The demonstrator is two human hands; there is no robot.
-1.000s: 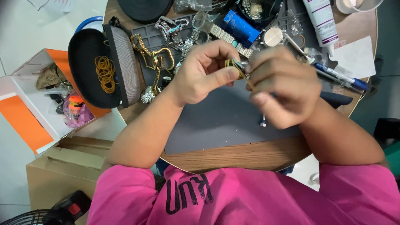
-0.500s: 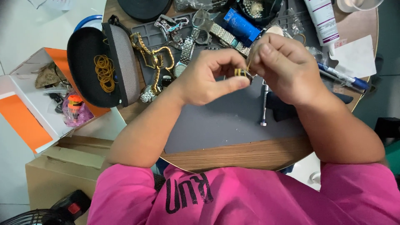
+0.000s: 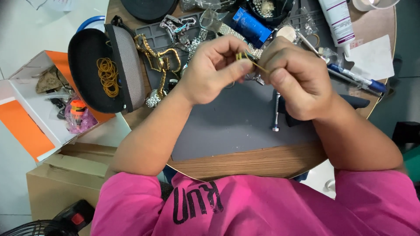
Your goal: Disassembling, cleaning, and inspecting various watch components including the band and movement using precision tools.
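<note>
Yellow rubber band (image 3: 253, 62) stretched left-right, dipping rightward; left hand (image 3: 214, 70), right hand (image 3: 294, 78) fingers pinching ends.

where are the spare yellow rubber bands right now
In the head view they lie in a loose pile inside the open black case at the table's left edge, left of the gold watch bracelet.

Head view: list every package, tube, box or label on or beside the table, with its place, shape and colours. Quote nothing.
White tube: far right of the table, long, purple-banded label.
Blue packet: far side beyond the hands, flat, rectangular.
White paper slip: right edge, flat.
Open white box: left of the table, orange flaps.
Brown cardboard box: below that box, plain.
No screens or signs.
</note>
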